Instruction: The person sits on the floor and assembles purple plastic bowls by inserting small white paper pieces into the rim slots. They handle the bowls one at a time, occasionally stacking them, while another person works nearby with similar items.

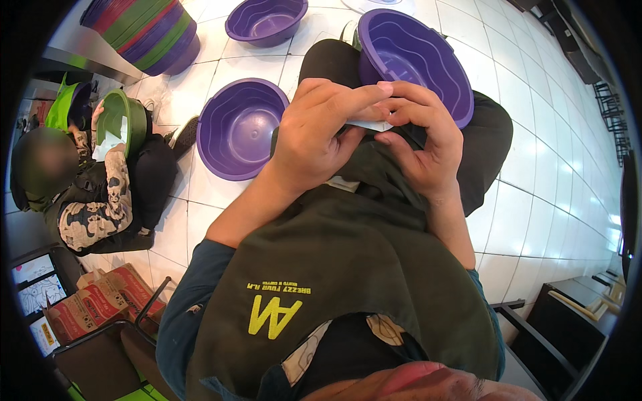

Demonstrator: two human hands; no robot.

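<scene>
White slip (372, 125): located above the lap, grasped by the fingers of both the left hand (314, 134) and the right hand (431, 140). Purple basin (422, 60): tilted against the legs, wavy inner wall exposed. Second purple basin (244, 134): upright on floor tiles (204, 220), glossy bottom visible. Third purple basin (266, 21): farther off. Basin stack (150, 37): nested, multicoloured. Green basin (136, 123): held by a co-worker (100, 194), white sheets (112, 140) inside.
</scene>
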